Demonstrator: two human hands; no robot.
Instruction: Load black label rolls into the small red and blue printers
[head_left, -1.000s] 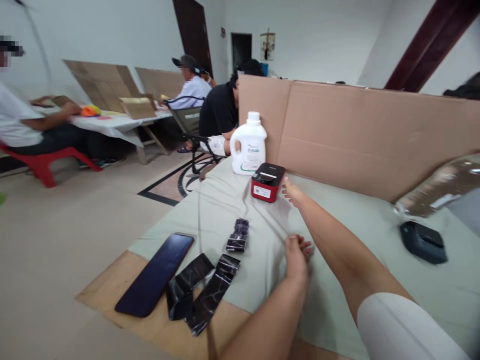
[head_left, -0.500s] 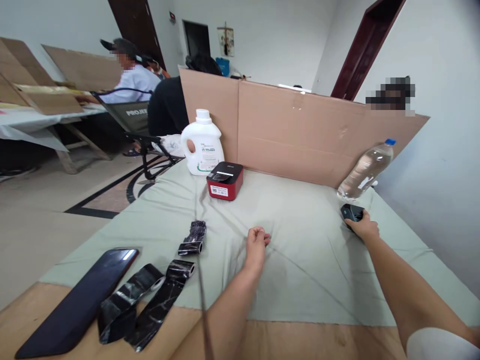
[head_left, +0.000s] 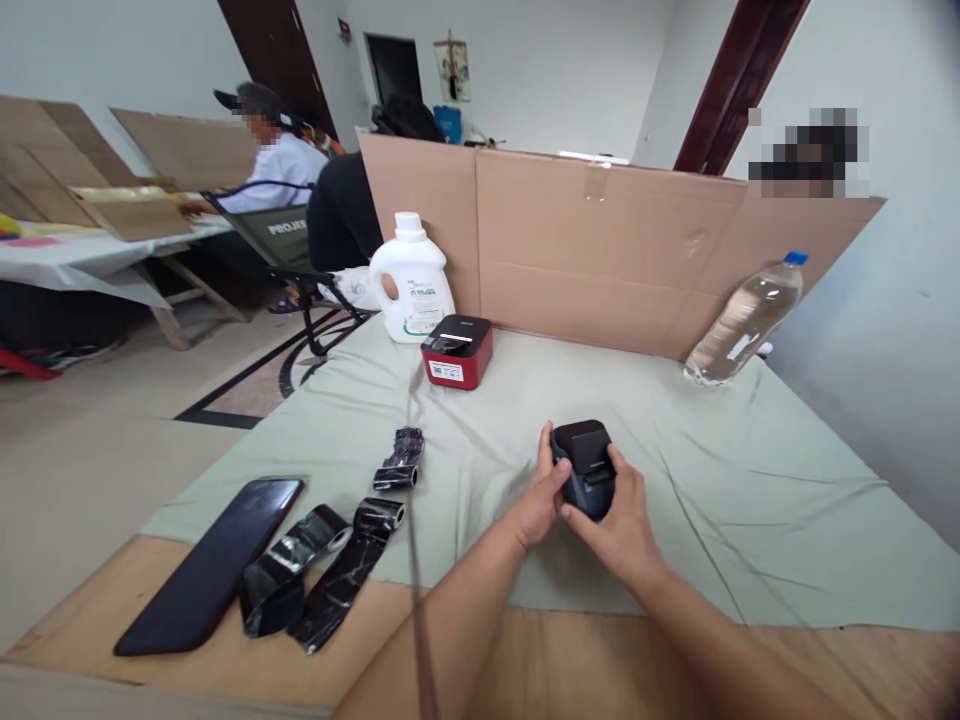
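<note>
Cradled between both hands, inward from the middle of the worktop's (head_left: 570,655) near edge: a dark handheld device (head_left: 586,462), seemingly just above the green cloth (head_left: 757,530). Wrapped around its left side, the left hand (head_left: 541,502); curled around its right side, the right hand (head_left: 624,522), thumb at the near end. Grasped from both sides, then, neither grip released. Judged as a holding and steadying step; would call next for bracing the casing in one palm before freeing the other's fingers.

Toward the left edge, on the cloth: a short black roll (head_left: 399,460). Nearer, reaching over bare wood: a long black strip (head_left: 349,572) and a looped black strip (head_left: 291,560). Just beside, flat toward the near-left corner: a phone (head_left: 210,565). Toward the far-left corner: a red-and-black box (head_left: 459,358), with a white jug (head_left: 416,290) just behind. Along the far edge, upright: a cardboard panel (head_left: 600,260). Near the far-right corner, slanted in view, true tilt uncertain: a blue-capped bottle (head_left: 746,322). Beyond the left edge: a seated person (head_left: 283,182).
</note>
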